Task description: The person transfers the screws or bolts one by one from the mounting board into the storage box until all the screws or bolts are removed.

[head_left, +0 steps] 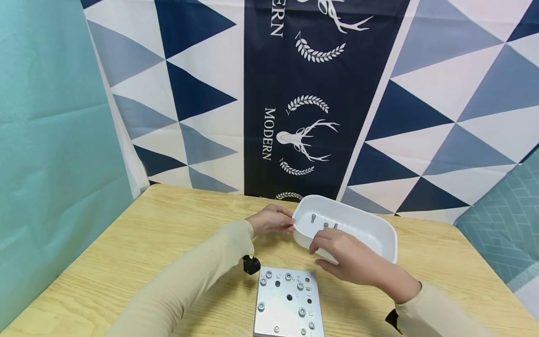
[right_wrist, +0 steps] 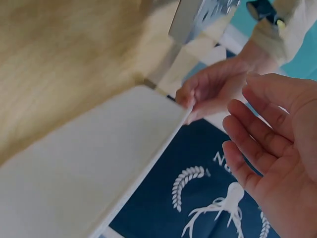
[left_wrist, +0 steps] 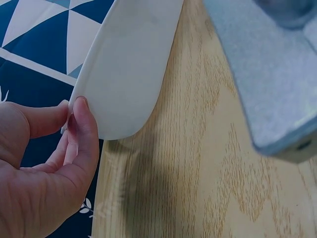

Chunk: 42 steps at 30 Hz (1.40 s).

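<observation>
A white plastic tray stands at the back of the table, tilted toward neither side, with a few small socket-head screws on its bottom. My left hand pinches the tray's left rim between thumb and fingers, as the left wrist view shows up close. Over the tray's front side hovers my right hand; in the right wrist view its fingers are loosely bent and hold nothing. Nearer to me lies a silver metal plate with holes and several screws seated in it.
The wooden table ends at the back against a patterned curtain. A teal cloth hangs along the left side. Dark wrist-camera mounts hang below the sleeves, the left one close to the plate's corner.
</observation>
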{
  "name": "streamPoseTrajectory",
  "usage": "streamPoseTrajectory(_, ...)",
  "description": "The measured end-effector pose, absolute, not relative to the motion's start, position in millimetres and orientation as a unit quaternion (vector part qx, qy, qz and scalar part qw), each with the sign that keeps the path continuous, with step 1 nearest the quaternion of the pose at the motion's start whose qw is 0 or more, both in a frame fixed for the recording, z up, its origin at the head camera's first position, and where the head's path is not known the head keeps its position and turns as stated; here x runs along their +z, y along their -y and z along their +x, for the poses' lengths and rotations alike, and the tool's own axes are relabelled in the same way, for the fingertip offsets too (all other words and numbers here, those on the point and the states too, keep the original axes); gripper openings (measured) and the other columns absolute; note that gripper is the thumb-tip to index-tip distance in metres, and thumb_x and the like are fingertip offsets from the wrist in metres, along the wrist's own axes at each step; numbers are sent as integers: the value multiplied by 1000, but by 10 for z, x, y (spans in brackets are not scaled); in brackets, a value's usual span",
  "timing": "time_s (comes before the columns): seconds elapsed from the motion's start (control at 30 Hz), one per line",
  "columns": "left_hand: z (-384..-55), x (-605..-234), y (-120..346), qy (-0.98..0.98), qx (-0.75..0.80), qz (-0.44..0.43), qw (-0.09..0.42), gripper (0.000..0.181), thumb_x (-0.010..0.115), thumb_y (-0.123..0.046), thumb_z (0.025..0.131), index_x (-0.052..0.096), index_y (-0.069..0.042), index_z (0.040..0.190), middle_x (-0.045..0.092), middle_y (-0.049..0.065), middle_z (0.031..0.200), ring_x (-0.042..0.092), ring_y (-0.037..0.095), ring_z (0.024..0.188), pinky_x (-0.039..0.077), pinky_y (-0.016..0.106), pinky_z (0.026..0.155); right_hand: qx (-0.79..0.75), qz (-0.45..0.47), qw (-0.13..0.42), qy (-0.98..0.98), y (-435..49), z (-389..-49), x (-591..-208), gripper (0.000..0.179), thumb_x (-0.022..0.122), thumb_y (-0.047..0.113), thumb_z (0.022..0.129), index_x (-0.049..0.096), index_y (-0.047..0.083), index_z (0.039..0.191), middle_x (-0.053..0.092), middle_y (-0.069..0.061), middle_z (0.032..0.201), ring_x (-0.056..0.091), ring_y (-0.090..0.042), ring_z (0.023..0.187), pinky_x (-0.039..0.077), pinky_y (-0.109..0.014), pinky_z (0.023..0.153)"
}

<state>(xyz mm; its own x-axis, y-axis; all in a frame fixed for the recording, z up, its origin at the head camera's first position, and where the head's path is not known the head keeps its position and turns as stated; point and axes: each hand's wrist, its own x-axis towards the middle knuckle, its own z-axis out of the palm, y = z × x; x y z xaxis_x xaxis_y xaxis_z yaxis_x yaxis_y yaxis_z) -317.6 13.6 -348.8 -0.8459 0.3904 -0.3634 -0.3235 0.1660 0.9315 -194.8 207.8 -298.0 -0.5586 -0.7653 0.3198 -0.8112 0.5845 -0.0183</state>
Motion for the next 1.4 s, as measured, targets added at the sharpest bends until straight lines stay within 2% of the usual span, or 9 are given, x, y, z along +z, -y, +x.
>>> streamPoseTrajectory(0.33, -3177, -3483, -134, -722, 635, 17, 274, 22, 61, 0, 91, 61, 5, 113, 61, 5, 76, 61, 9, 64, 60, 21, 72, 107, 475, 142, 862, -2022, -1712, -3031, 26, 81, 10, 72, 65, 18, 91, 60, 13, 89, 57, -1, 84, 54, -21, 75)
streamPoseTrajectory(0.67, -3160, -3493, -124, -724, 633, 12, 275, 22, 61, 0, 91, 62, 5, 113, 62, 6, 77, 62, 11, 67, 58, 33, 93, 136, 488, 130, 852, -2017, -1541, -3121, 26, 80, 12, 73, 64, 21, 91, 60, 16, 89, 55, 2, 83, 47, -11, 76)
streamPoseTrajectory(1.17, -3185, -3456, -124, -721, 636, 26, 275, 23, 60, 1, 91, 60, 6, 114, 61, 5, 75, 60, 9, 64, 56, 36, 97, 153, 492, 93, 852, -2021, -1358, -3104, 21, 77, 16, 79, 64, 26, 91, 60, 20, 92, 57, 3, 85, 47, -9, 78)
streamPoseTrajectory(1.23, -3186, -3453, -126, -721, 635, 25, 276, 23, 60, 1, 91, 60, 6, 114, 61, 5, 76, 60, 9, 65, 56, 35, 96, 155, 487, 70, 857, -2014, -1326, -3098, 17, 75, 20, 82, 64, 28, 92, 60, 21, 94, 56, 4, 86, 49, -11, 78)
streamPoseTrajectory(1.4, -3177, -3461, -135, -723, 633, 21, 276, 22, 60, 1, 91, 60, 5, 113, 61, 6, 76, 60, 10, 64, 57, 34, 95, 174, 433, -58, 883, -1999, -1251, -3079, 8, 65, 34, 91, 64, 36, 99, 60, 23, 100, 54, 4, 91, 55, -19, 82)
